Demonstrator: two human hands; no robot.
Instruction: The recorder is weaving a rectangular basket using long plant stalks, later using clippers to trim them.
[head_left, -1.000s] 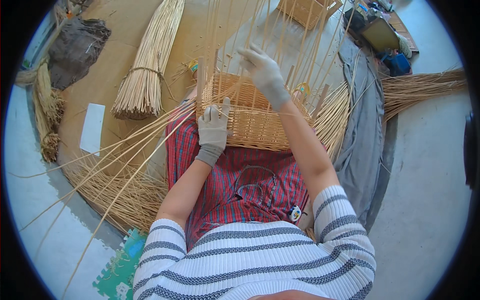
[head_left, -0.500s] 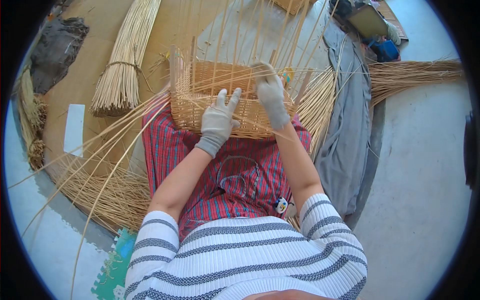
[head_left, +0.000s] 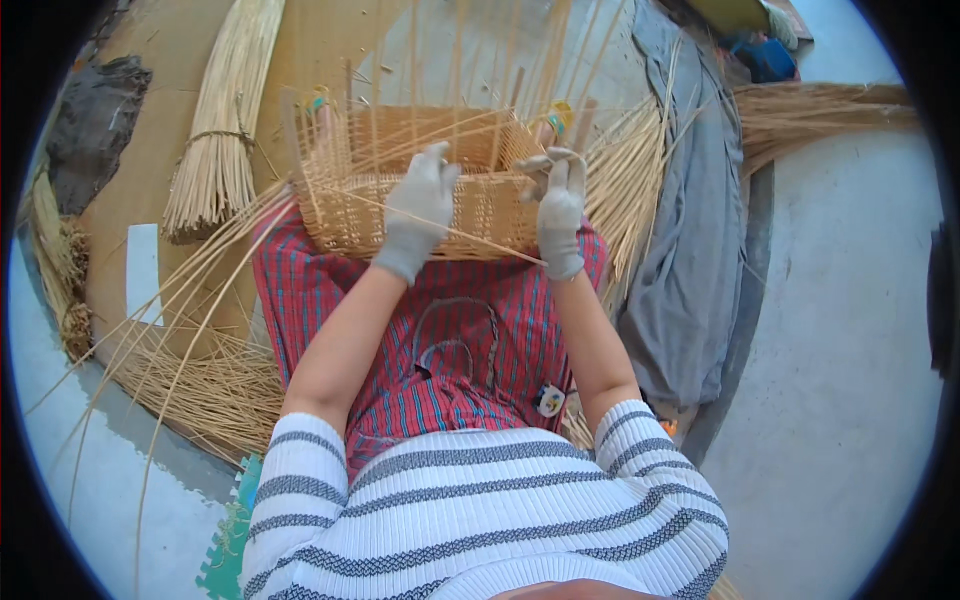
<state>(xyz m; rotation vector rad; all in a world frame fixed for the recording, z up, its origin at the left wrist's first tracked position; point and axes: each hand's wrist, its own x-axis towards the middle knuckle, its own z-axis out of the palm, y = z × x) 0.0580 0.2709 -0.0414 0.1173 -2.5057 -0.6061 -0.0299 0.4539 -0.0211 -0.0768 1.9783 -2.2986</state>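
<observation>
A half-woven wicker basket (head_left: 335, 215) rests on my lap over a red checked cloth (head_left: 300, 290), with thin upright stakes rising from its walls. Both hands wear pale gloves. My left hand (head_left: 420, 205) is at the middle of the near wall, its fingers drawn together over the rim around the weaving strands. At the basket's right near corner, my right hand (head_left: 562, 210) has curled fingers pinching a wicker strand. Long loose strands (head_left: 215, 265) fan out from the basket's left side. One strand slants across the near wall, past my left wrist.
A tied bundle of canes (head_left: 215, 165) lies at the far left, near a white strip (head_left: 143, 275). More canes (head_left: 205, 375) are heaped at the left. To the right are loose canes (head_left: 630, 190), a grey cloth (head_left: 685, 290) and a brown bundle (head_left: 820, 120).
The basket shifts left and slightly nearer in the view. My left hand's spread fingers have drawn together and risen toward the rim. My right hand has come down to the right corner.
</observation>
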